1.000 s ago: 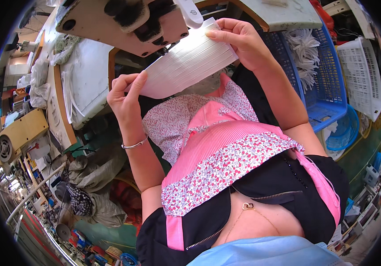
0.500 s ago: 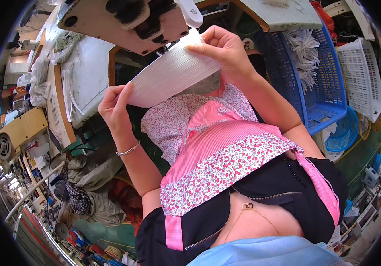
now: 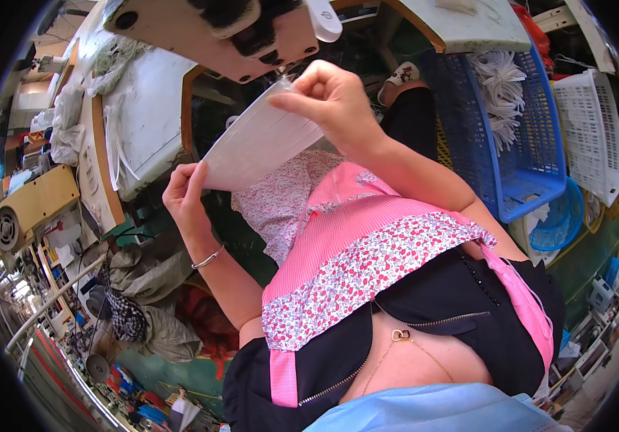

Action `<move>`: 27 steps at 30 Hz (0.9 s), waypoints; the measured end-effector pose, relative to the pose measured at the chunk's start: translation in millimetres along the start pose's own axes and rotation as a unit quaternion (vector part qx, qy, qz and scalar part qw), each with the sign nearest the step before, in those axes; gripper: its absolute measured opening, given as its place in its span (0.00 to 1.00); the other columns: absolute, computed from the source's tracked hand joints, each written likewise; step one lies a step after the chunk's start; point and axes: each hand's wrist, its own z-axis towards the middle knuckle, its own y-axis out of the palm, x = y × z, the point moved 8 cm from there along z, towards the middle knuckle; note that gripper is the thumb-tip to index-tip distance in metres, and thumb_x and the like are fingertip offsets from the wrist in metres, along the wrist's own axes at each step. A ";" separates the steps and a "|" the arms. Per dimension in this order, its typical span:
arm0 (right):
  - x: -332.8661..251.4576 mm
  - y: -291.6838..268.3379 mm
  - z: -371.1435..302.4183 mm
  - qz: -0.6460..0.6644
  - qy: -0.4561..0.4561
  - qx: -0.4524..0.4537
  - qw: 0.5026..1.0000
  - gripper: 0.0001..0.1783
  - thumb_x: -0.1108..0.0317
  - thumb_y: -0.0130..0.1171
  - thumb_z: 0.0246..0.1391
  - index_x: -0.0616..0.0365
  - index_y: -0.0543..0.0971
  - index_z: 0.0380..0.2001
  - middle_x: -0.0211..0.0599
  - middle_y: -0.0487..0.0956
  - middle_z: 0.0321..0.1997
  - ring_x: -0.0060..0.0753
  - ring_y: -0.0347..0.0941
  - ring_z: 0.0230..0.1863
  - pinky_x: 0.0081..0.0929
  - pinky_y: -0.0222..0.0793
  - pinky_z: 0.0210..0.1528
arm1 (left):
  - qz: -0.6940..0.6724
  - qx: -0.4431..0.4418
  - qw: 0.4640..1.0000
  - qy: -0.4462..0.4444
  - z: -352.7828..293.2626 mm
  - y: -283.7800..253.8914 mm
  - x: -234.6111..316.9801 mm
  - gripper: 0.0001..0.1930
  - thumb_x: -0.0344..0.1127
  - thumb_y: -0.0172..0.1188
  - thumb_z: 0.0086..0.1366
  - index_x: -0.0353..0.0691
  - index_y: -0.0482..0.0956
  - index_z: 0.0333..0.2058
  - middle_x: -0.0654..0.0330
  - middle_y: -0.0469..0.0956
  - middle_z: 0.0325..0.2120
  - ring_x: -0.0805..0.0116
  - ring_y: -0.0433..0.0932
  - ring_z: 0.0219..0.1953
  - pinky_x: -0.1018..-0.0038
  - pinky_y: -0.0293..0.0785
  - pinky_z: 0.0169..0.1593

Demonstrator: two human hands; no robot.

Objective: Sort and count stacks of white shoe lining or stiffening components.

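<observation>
A thin white pleated sheet (image 3: 259, 140) is stretched at a slant between my two hands, below the head of a sewing machine (image 3: 180, 39). Its lower left corner is pinched between the thumb and fingers of my left hand (image 3: 185, 198). At the upper right end my right hand (image 3: 339, 108) grips it, thumb on top and fingers curled. The sheet's upper edge lies close under the machine's needle area; whether it touches there I cannot tell. A pink apron with a floral band (image 3: 367, 252) covers my lap beneath.
Right of me stands a blue plastic basket (image 3: 532, 191) holding bundles of white cord (image 3: 502, 93), beside a white basket (image 3: 590, 137). A worktable (image 3: 147, 108) with a tangle of thread is at the left. Grey cloth (image 3: 169, 335) is heaped below it.
My right hand has moved left and slightly down, turning with the sheet, which is now tilted more steeply and shows narrower. My left hand has dropped a little.
</observation>
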 end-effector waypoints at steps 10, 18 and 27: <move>-15.8 -104.5 -1.7 0.065 -0.056 0.119 0.989 0.11 0.72 0.68 0.53 0.58 0.73 0.33 0.32 0.80 0.29 0.16 0.76 0.29 0.14 0.70 0.32 | 0.135 -0.108 0.971 0.164 26.7 112.9 68.8 0.06 0.31 0.71 0.53 0.34 0.85 0.27 0.67 0.73 0.20 0.74 0.65 0.30 0.77 0.59 0.36; -26.8 -113.2 1.5 0.085 -0.080 0.120 0.986 0.10 0.74 0.66 0.53 0.58 0.73 0.32 0.36 0.81 0.31 0.19 0.78 0.30 0.16 0.73 0.33 | 0.054 -0.112 0.983 0.138 36.4 123.4 71.5 0.06 0.29 0.71 0.54 0.33 0.85 0.27 0.69 0.70 0.21 0.78 0.64 0.30 0.79 0.57 0.35; -21.2 -93.6 2.7 0.087 -0.082 0.109 0.987 0.10 0.73 0.67 0.53 0.58 0.74 0.33 0.35 0.81 0.31 0.19 0.78 0.30 0.15 0.73 0.34 | 0.053 -0.075 0.988 0.122 34.8 102.2 70.3 0.05 0.27 0.72 0.51 0.34 0.84 0.23 0.69 0.71 0.17 0.77 0.63 0.27 0.77 0.56 0.33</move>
